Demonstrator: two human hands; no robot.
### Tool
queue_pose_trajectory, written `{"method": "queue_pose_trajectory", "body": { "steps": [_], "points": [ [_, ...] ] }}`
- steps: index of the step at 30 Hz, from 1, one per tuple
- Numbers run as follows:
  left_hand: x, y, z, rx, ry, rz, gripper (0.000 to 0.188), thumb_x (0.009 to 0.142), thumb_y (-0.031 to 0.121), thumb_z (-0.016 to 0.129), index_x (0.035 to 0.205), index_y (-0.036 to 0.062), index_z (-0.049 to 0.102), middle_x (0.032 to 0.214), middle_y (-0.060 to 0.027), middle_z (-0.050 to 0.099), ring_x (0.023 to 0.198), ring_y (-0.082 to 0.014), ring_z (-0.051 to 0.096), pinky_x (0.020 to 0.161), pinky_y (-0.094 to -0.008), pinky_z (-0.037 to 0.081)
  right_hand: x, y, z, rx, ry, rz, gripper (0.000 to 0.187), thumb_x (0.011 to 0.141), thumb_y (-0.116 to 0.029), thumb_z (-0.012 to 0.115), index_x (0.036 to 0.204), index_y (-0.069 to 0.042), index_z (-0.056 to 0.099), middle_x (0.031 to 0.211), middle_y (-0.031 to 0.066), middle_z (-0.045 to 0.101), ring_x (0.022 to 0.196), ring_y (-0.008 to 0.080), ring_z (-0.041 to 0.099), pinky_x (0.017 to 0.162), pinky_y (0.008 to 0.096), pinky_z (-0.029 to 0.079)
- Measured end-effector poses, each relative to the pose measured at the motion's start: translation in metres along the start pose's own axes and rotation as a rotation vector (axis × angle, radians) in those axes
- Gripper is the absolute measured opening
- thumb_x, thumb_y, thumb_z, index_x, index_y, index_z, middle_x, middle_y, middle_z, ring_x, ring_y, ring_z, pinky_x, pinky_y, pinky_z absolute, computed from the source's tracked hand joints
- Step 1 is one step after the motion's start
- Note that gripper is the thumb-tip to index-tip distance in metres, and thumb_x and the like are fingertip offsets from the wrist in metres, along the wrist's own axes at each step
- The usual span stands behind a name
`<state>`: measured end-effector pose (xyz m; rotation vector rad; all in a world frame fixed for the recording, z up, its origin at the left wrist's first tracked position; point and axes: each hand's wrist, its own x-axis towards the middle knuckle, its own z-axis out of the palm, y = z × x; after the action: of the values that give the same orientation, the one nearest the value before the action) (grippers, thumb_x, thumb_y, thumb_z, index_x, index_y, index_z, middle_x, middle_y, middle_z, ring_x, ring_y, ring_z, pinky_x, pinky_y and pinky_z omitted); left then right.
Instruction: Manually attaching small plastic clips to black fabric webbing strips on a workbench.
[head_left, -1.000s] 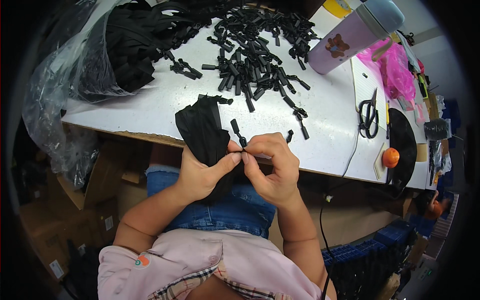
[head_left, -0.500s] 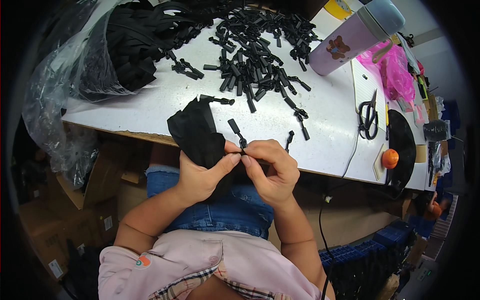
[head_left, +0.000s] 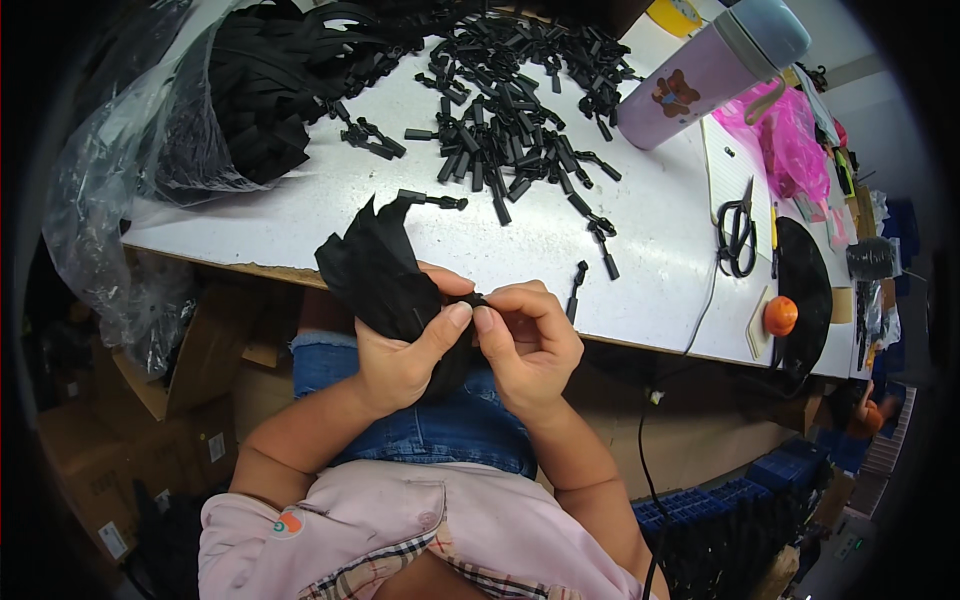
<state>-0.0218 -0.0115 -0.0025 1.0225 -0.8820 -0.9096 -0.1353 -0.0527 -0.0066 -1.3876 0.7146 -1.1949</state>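
White desk (head_left: 660, 270), front edge (head_left: 240, 266) just ahead of person's lap (head_left: 435, 425). Black fabric strips (head_left: 368, 268) bunched in left hand (head_left: 395, 358), fanned above that edge; grip closed around them. Right hand (head_left: 525, 358) pinches small dark piece (head_left: 474, 298), mostly hidden from where I stand. Strips look light, limp; best held near ends. Piece likely stiff, fiddly. Some room before pull pile (head_left: 485, 143); loose pull (head_left: 572, 307) lies near edge, just past right hand.
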Motion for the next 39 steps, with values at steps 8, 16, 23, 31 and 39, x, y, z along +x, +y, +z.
{"method": "queue_pose_trajectory", "body": {
  "steps": [8,16,23,31,39],
  "points": [
    [0.001,0.008,0.001,-0.108,-0.011,-0.112,0.015,0.077,0.002,0.057,0.091,-0.0013,0.053,0.079,-0.0055,0.055,0.068,-0.0086,0.053,0.062,-0.0203,0.044,0.004,-0.003,-0.003,0.131,-0.075,0.118,0.01,0.075,0.004,0.057,0.084,0.002,0.052,0.079,0.0058,0.051,0.061,0.0066,0.048,0.053,0.017,0.04],
    [0.004,0.011,-0.009,-0.093,-0.176,-0.268,0.015,0.077,0.007,0.058,0.089,-0.0017,0.056,0.074,-0.0032,0.055,0.054,-0.0035,0.048,0.045,-0.0155,0.038,0.017,-0.01,-0.026,0.532,-0.299,0.57,0.006,0.078,-0.001,0.056,0.08,0.002,0.052,0.064,0.0003,0.05,0.05,0.0017,0.04,0.043,0.0153,0.031],
    [0.003,0.01,-0.004,-0.051,-0.086,-0.233,0.015,0.077,0.007,0.057,0.09,0.0002,0.056,0.074,-0.0016,0.055,0.051,-0.0018,0.045,0.042,-0.0144,0.034,0.002,-0.012,-0.005,0.081,-0.062,0.139,0.007,0.077,0.001,0.057,0.081,0.001,0.051,0.072,0.0026,0.051,0.053,0.0032,0.043,0.046,0.0153,0.035],
    [0.0,0.009,0.001,0.007,-0.037,-0.124,0.015,0.078,0.003,0.054,0.093,0.0007,0.054,0.077,-0.0012,0.054,0.055,-0.0014,0.045,0.047,-0.0147,0.035,0.0,-0.005,-0.006,-0.021,-0.12,0.107,0.006,0.079,-0.001,0.055,0.082,0.001,0.051,0.069,0.0023,0.048,0.054,0.0028,0.04,0.047,0.0155,0.033],
    [0.003,0.017,-0.007,0.031,-0.181,-0.176,0.014,0.08,0.006,0.055,0.092,0.0001,0.054,0.074,-0.0011,0.054,0.053,-0.0015,0.044,0.045,-0.0147,0.035,0.001,-0.01,-0.015,0.392,-0.282,0.481,0.011,0.084,-0.009,0.05,0.087,0.001,0.05,0.069,-0.0003,0.047,0.054,0.0028,0.04,0.048,0.0149,0.032]
  ]
}}
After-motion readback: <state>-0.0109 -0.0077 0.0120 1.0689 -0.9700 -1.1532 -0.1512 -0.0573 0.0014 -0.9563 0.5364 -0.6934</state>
